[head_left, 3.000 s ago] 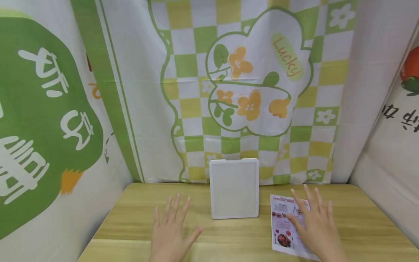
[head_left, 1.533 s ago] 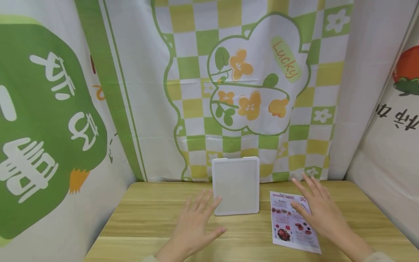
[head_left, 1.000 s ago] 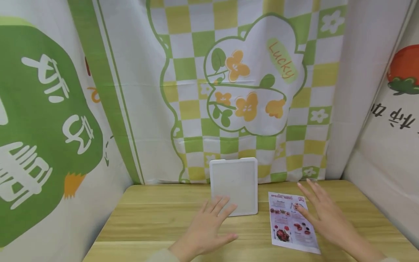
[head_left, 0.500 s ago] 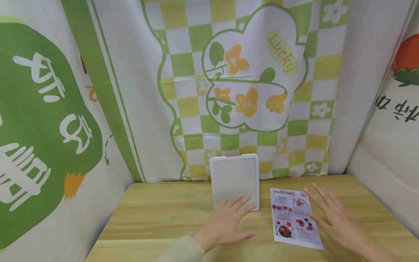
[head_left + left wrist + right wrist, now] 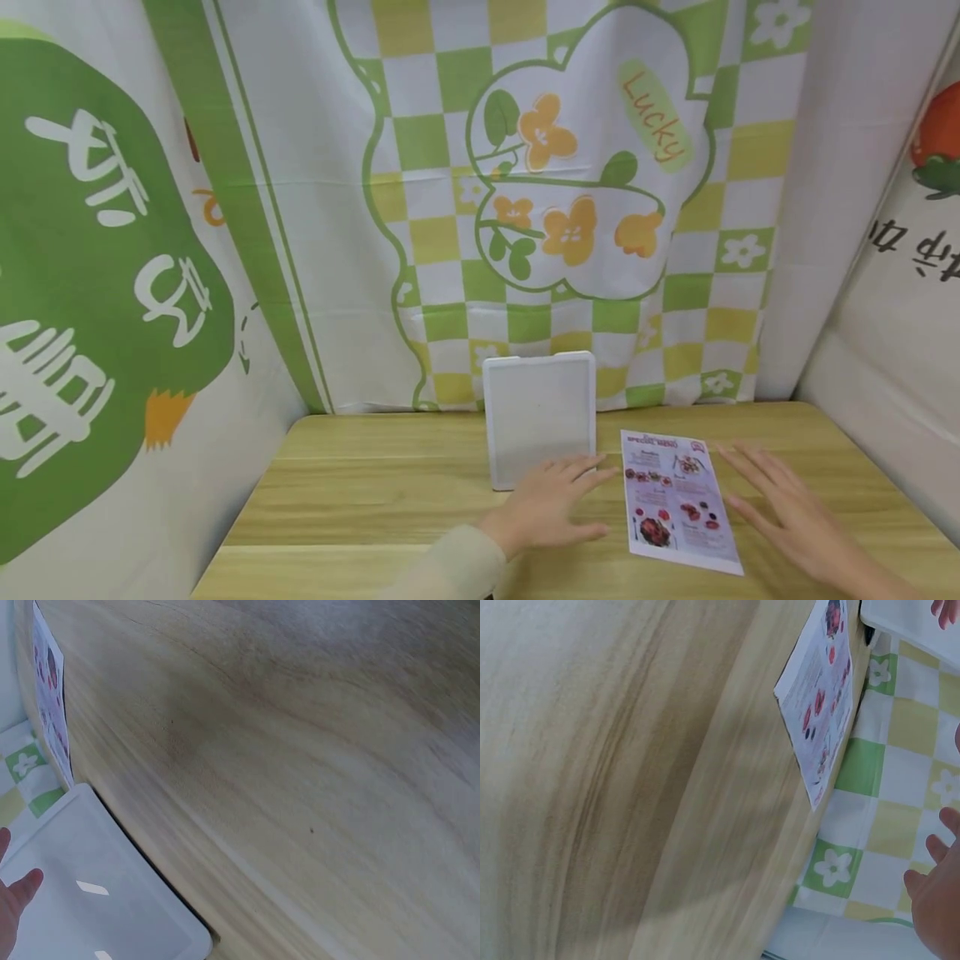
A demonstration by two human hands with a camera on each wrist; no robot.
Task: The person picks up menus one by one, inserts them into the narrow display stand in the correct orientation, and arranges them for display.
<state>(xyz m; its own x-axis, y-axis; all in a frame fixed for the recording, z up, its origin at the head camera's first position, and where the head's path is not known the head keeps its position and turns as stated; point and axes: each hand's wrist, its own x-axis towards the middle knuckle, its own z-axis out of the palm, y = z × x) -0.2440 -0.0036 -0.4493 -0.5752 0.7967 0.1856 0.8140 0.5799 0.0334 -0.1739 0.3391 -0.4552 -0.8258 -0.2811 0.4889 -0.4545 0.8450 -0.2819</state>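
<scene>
In the head view a printed menu sheet [image 5: 675,500], headed SPECIAL MENU, lies flat on the wooden table. My left hand [image 5: 551,504] hovers to its left, fingers extended and holding nothing. It covers the lower right corner of an upright white framed panel [image 5: 536,408]. To the right of the sheet is my right hand [image 5: 787,508], slightly blurred, with its fingers extended and nothing held. The left wrist view shows part of the panel [image 5: 105,892] beside my fingers [image 5: 26,889]. In the right wrist view the sheet [image 5: 821,697] appears beyond bare tabletop, apart from my fingers.
A wooden table [image 5: 360,500] spans the lower head view. Behind it hangs a green and yellow checked cloth [image 5: 442,242] with flowers and the word Lucky. Printed white cloths stand at the left [image 5: 112,250] and right [image 5: 870,333] sides.
My left hand has moved rightward across the front of the panel toward the sheet. My right hand has shifted right, off the sheet, leaving its printed face uncovered. Panel and sheet stay in place.
</scene>
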